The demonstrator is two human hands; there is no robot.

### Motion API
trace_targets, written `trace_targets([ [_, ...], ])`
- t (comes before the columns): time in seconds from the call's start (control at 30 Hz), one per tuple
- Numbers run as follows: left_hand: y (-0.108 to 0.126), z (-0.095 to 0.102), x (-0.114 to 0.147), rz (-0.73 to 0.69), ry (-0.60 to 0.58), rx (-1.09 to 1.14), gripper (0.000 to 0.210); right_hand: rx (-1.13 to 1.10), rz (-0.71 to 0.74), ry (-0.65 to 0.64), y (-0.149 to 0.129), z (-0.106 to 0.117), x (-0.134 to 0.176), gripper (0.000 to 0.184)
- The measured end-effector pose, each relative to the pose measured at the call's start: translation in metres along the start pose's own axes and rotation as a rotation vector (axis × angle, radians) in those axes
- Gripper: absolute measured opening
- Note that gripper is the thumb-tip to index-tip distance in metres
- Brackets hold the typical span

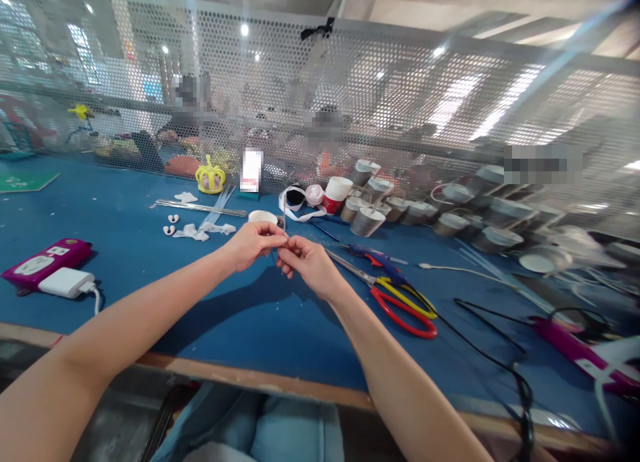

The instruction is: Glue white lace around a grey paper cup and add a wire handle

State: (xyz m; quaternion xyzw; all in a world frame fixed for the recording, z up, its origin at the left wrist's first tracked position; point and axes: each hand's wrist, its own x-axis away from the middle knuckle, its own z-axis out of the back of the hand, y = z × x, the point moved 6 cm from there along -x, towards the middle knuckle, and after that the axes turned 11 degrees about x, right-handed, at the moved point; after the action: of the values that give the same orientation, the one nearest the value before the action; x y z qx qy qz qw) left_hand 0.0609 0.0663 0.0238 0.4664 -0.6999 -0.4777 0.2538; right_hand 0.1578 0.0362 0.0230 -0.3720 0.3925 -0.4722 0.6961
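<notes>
Above the middle of the blue table (235, 342), my left hand (255, 245) and my right hand (306, 261) meet fingertip to fingertip. Both are pinched closed on a thin stick or wire (285, 210) that stands nearly upright. It sticks out above the fingers and a little below them; its pinched part is hidden. Just behind my left hand sits a small white round dish or cup (263, 217). Scissors (397, 309) with one red and one yellow handle lie to the right of my right hand, against a blue tool with a red trigger (385, 265).
A perforated metal screen (280, 82) closes the back, with people blurred behind it. Several cup-like containers (369, 222) stand back right. A purple power strip (55, 259) with a white plug lies left. Metal rods (200, 207) and white scraps (193, 232) lie back left; black cords (480, 349) cross right.
</notes>
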Motion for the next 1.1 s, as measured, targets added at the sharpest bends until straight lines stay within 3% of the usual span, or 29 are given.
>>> trace_targets([
  [0.47, 0.003, -0.001, 0.002, -0.023, 0.026, -0.062, 0.014, -0.013, -0.013, -0.014, -0.001, -0.002, 0.001, 0.020],
  [0.63, 0.003, -0.001, -0.001, 0.028, -0.021, -0.051, 0.019, -0.012, -0.031, -0.011, -0.001, 0.005, 0.001, 0.025],
  [0.77, -0.004, -0.006, 0.002, 0.135, -0.097, -0.058, 0.024, -0.036, -0.012, 0.100, -0.003, 0.024, -0.001, 0.033],
  [0.93, -0.013, -0.014, 0.008, 0.207, -0.212, -0.137, 0.024, -0.052, 0.024, -0.008, -0.004, 0.018, -0.001, 0.023],
  [1.1, -0.011, -0.011, 0.007, 0.218, -0.258, -0.225, 0.020, 0.003, 0.018, 0.020, 0.000, 0.018, -0.001, 0.026],
])
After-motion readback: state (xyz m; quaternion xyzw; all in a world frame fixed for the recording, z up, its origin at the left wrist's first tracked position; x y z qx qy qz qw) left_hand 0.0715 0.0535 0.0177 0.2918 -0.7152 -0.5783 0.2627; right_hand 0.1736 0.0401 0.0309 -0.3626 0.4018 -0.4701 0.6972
